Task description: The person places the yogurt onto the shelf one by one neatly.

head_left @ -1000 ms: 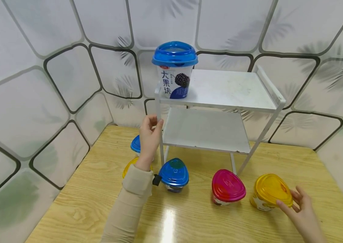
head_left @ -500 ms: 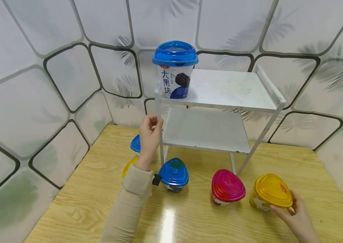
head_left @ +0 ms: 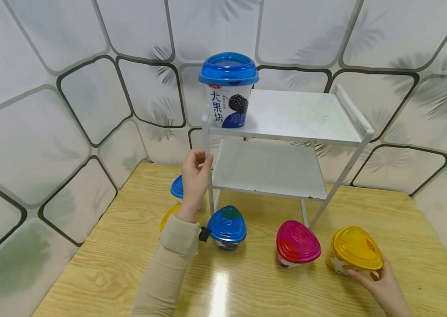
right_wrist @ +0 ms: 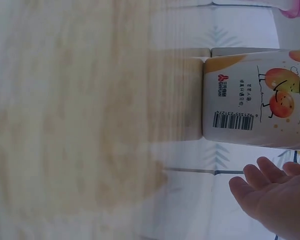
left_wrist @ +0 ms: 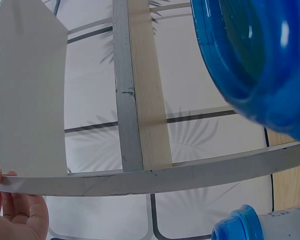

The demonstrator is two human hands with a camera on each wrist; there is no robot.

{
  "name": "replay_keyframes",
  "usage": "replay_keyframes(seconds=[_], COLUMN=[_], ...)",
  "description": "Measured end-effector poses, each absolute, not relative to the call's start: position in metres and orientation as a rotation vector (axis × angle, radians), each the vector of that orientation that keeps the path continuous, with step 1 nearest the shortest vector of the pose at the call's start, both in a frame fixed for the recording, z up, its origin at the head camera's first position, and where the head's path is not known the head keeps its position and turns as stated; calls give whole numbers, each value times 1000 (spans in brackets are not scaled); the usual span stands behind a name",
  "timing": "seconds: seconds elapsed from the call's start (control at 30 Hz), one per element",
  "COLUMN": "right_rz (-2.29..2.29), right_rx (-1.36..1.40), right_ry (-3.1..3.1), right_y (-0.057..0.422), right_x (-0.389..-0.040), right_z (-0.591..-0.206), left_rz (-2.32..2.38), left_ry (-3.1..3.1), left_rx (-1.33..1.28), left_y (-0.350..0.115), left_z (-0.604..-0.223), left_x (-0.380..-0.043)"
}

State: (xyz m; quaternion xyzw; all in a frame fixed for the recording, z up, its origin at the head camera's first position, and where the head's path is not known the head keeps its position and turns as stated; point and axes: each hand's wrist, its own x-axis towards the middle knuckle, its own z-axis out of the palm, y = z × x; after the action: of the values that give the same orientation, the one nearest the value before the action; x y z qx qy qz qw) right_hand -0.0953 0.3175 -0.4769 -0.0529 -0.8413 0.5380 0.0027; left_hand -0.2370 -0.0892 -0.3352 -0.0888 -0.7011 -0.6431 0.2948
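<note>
My left hand (head_left: pixel 195 182) grips the left front leg (head_left: pixel 206 138) of a white two-tier shelf rack (head_left: pixel 306 114). In the left wrist view, its thumb and fingers pinch that leg (left_wrist: pixel 90 185) from both sides. Low at the right, my right hand (head_left: pixel 383 284) is spread around the near right side of a yellow-lidded yogurt cup (head_left: pixel 356 247), which stands on the table. From the right wrist, the cup's white wall (right_wrist: pixel 250 105) with fruit drawings shows a gap to the loosely bent fingers (right_wrist: pixel 257 180). The thumb is hidden there.
On the top shelf stands a blue-lidded blackberry yogurt cup (head_left: pixel 229 94). Along the table (head_left: pixel 128 264) are a pink-lidded cup (head_left: pixel 298 242) and a blue-lidded cup (head_left: pixel 226 225). Behind my left arm, another blue lid (head_left: pixel 177 187) and a yellow lid (head_left: pixel 168 216) are partly hidden.
My right hand has moved left and closer around the yellow-lidded cup, its thumb now near the cup's front. The left hand keeps its hold on the rack leg.
</note>
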Motion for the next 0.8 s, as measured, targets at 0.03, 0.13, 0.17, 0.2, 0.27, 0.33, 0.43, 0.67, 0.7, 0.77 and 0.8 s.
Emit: replay_keyframes(seconds=[0.03,0.13,0.17,0.2,0.27,0.33,0.43,0.67,0.7,0.77,0.8], right_rz=[1682,1676,1674,1669,1667,1675,1717,1840,1847,1847,1846], right_rx=[-178,-176,-182,-192,-195,-198,-196,-195,-184,-163,-145], right_ry=[-2654,-2670,-2676,-2686,-2695,-2693,-2668,-2618,-2608,-2599,-2589], right_y=[318,318,317,317,318,318,319,319,319,319,318], right_x=[-96,-97,-98,-98,-99,-99,-100,-100,-100,-100,-100], right_z=[-477,-478,-479,-479,-480,-481,-483,-486,-486,-487,-487], left_rz=[-1713,-1712,-1712,-1710,-1705,-1705,-1705,-1705,-1706,-1707,-1707], left_ry=[-1866,-1869,-1872,-1875,-1882,-1885,-1884,-1879,-1879,-1880,-1880], left_rx=[-238,-240,-240,-240,-239,-235,-234,-238,-237,-233,-231], left_y=[-88,-86,-85,-85,-84,-84,-84,-84,-84,-84,-84], left_z=[-333,-323,-320,-317,-316,-316,-316,-316,-316,-315,-315], left_x=[-235,-226,-223,-220,-218,-218,-219,-219,-218,-218,-218])
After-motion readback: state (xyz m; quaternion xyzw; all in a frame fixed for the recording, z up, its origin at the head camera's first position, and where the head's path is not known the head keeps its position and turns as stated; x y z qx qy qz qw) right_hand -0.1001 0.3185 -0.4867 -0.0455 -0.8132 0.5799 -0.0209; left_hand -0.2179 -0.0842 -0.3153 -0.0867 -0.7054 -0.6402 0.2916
